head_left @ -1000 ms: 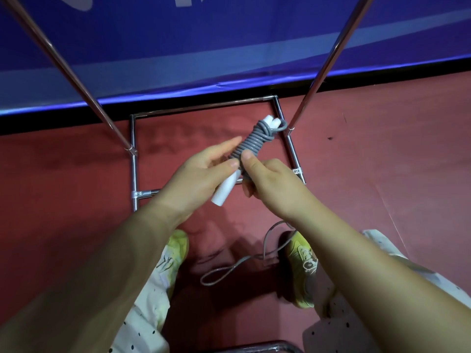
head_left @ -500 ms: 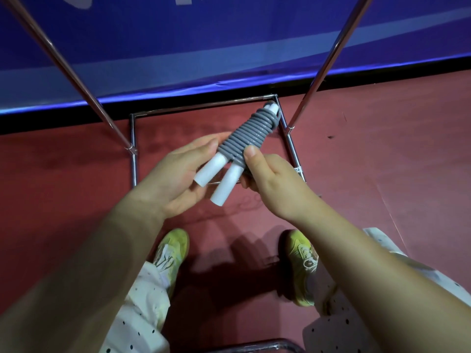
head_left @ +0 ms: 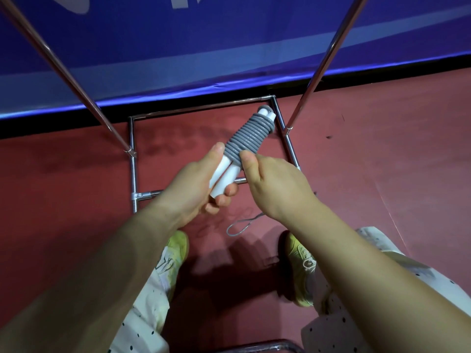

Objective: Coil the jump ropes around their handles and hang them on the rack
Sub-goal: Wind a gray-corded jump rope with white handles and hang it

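So the two white handles [head_left: 224, 178] are gripped by the left hand [head_left: 193, 192] mid-frame, while the grey rope [head_left: 246, 138] coiled round them is pinched, probably, by the right hand [head_left: 277, 187]; the rack [head_left: 132, 171] base is seen behind.

White marks at the top of the blue banner [head_left: 229, 34] are cut off; nothing can be read
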`<move>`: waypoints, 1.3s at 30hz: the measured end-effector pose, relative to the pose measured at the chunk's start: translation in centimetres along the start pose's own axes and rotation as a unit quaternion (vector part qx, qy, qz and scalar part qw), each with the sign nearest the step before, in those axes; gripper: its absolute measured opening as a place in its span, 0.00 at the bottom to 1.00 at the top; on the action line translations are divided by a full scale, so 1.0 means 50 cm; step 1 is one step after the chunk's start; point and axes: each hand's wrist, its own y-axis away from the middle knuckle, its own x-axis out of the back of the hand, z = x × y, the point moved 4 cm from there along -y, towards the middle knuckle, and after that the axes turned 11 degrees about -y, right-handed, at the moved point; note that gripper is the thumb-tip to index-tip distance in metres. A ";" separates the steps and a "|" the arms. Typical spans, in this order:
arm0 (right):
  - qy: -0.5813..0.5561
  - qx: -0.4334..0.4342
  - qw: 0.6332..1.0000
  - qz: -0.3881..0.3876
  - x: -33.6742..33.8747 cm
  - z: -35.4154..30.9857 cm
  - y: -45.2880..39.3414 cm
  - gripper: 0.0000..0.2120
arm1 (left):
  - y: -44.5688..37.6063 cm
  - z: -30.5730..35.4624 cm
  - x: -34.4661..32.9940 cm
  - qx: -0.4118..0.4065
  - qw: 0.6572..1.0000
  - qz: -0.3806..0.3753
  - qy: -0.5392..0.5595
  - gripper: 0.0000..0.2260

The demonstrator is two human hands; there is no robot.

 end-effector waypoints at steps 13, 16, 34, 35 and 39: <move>-0.292 -0.134 0.946 -0.046 0.000 0.041 -0.022 0.33 | -0.014 -0.001 0.006 -0.102 0.992 0.071 0.004 0.21; -0.420 -0.152 0.891 -0.077 0.001 0.052 -0.023 0.23 | -0.015 0.004 0.002 -0.099 0.991 0.004 0.085 0.22; -0.527 -0.140 0.813 -0.204 -0.009 0.047 0.005 0.11 | -0.010 0.013 0.028 -0.034 0.975 -0.122 0.185 0.24; -0.423 -0.114 0.884 -0.164 -0.004 0.049 0.001 0.12 | -0.016 0.006 0.034 -0.023 0.982 -0.106 0.155 0.24; -0.109 0.018 0.991 -0.070 0.001 0.021 0.005 0.16 | -0.029 -0.016 0.048 -0.012 0.999 -0.014 0.045 0.23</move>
